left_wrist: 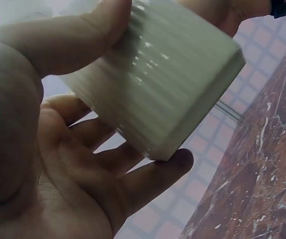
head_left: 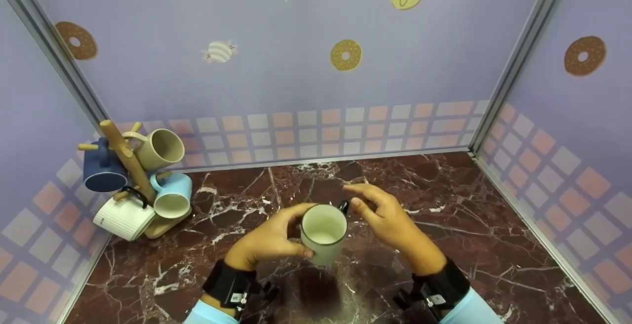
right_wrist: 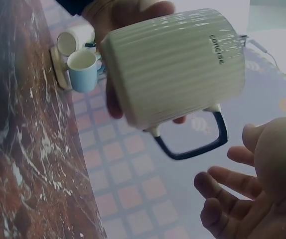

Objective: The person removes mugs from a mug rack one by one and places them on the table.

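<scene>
A white ribbed mug point(head_left: 324, 230) with a dark rim and black handle is held upright above the marble-look table. My left hand point(head_left: 274, 235) grips its body from the left, thumb on the near side and fingers behind. In the left wrist view the fingers reach round the mug point(left_wrist: 148, 74) near its base. My right hand point(head_left: 390, 218) is beside the handle with fingers spread, holding nothing. The right wrist view shows the black handle point(right_wrist: 195, 149) apart from those fingertips, and the word "concise" printed on the mug's side.
At the left stands a wooden mug tree point(head_left: 129, 161). On it hang a dark blue mug point(head_left: 101, 163), a cream mug point(head_left: 160, 148), a light blue mug point(head_left: 174, 195) and a white ribbed mug point(head_left: 123, 215). Patterned wall panels point(head_left: 296, 82) enclose the dark red table point(head_left: 237, 185).
</scene>
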The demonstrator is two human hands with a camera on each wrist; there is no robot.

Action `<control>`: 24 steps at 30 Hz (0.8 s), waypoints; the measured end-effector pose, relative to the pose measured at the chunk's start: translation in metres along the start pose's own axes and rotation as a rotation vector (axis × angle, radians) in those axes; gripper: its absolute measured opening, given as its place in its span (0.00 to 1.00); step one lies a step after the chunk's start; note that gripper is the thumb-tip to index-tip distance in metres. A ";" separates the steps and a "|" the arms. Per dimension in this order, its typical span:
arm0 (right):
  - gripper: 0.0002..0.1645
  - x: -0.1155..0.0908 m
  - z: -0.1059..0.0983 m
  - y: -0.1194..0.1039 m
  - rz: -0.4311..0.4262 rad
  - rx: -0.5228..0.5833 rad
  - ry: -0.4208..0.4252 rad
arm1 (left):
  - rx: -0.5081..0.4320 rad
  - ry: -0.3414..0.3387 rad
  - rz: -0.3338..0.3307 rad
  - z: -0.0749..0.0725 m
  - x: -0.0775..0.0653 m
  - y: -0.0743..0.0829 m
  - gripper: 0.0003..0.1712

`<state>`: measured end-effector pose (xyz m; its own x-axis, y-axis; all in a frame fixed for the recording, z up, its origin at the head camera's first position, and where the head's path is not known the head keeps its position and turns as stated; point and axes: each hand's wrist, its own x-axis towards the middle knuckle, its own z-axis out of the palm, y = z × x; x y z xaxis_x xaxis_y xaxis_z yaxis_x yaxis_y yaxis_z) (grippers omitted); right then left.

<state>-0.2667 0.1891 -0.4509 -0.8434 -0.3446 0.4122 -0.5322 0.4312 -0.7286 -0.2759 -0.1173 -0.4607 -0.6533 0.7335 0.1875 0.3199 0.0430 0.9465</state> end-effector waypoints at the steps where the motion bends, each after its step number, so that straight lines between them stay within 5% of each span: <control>1: 0.21 0.000 0.000 -0.001 0.006 0.032 -0.022 | 0.003 -0.006 -0.003 0.001 0.000 -0.001 0.57; 19: 0.15 0.001 -0.003 0.006 0.124 0.364 -0.347 | -0.056 -0.107 0.031 0.001 -0.001 -0.005 0.52; 24: 0.17 0.001 -0.005 0.006 0.113 0.380 -0.392 | -0.055 -0.130 0.043 0.000 -0.001 -0.004 0.53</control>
<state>-0.2710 0.1954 -0.4528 -0.7644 -0.6297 0.1383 -0.3151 0.1779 -0.9322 -0.2764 -0.1180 -0.4651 -0.5446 0.8154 0.1963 0.3054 -0.0252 0.9519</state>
